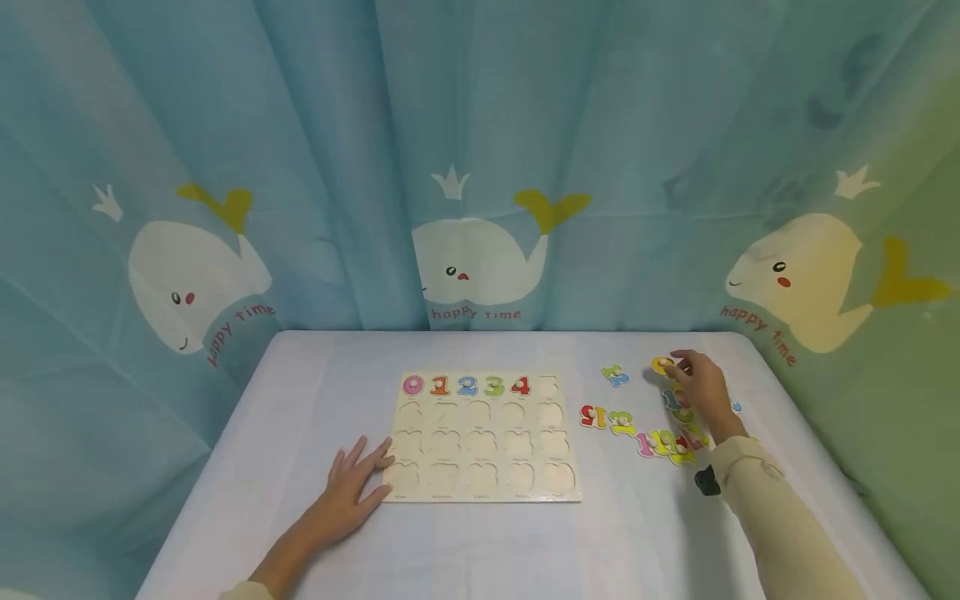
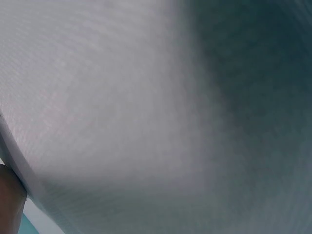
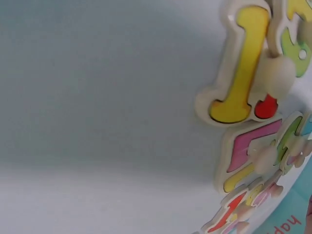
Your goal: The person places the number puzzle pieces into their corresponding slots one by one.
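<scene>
A wooden number puzzle board (image 1: 483, 437) lies on the table, with the pieces 0 (image 1: 413, 385), 1 (image 1: 440, 386), 2 (image 1: 467, 386), 3 (image 1: 494, 386) and 4 (image 1: 521, 386) in its top row. Its other recesses are bare. My left hand (image 1: 348, 492) rests at the board's left edge, fingers spread and fingertips on the rim. To the right, my right hand (image 1: 702, 385) pinches a yellow number piece (image 1: 662, 365), its digit partly hidden by the fingers. Below that hand lies a cluster of knobbed number pieces (image 1: 663, 443), some overlapping.
A blue and green piece (image 1: 615, 375) lies apart; a 15 piece (image 1: 593, 417) and a 13 piece (image 1: 622, 422) sit nearer the board. In the right wrist view, a yellow digit 1 (image 3: 241, 63) shows among knobbed pieces. A whale-print curtain (image 1: 480, 125) hangs behind the table.
</scene>
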`<state>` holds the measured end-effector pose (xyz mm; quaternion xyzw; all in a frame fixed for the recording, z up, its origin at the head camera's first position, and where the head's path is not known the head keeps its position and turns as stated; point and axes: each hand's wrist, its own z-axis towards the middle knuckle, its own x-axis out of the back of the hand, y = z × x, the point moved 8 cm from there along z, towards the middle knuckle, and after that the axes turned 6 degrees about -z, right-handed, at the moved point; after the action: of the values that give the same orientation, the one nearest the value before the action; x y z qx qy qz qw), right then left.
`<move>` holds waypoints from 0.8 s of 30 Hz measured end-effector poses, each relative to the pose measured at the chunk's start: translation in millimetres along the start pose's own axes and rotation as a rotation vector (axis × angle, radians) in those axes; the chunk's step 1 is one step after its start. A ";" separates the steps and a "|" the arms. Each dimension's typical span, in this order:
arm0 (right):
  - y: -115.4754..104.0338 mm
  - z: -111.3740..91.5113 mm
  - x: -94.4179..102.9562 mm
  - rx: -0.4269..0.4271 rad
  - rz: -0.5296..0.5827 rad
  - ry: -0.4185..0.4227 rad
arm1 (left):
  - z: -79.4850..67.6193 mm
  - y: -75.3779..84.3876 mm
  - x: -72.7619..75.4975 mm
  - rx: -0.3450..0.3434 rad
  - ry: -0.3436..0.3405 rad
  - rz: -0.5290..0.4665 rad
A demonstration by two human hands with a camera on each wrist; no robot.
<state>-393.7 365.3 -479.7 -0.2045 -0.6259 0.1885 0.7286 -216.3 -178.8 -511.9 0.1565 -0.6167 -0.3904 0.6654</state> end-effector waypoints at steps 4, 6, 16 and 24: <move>-2.0 -3.1 -6.2 0.022 -0.013 -0.060 | 0.0 0.8 1.1 -0.021 0.010 -0.012; -3.9 -4.6 -8.1 0.054 -0.041 -0.071 | 0.0 1.0 1.5 -0.029 0.013 -0.015; -12.2 -7.1 -3.5 0.117 -0.173 -0.101 | 0.9 -2.0 3.3 -0.015 0.011 0.005; -22.5 -10.8 8.0 0.139 -0.159 -0.034 | -0.1 -1.3 -0.4 -0.023 0.017 -0.007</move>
<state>-381.4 349.9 -462.5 -0.1000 -0.6378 0.1763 0.7430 -216.7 -179.4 -513.1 0.1540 -0.6061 -0.3984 0.6710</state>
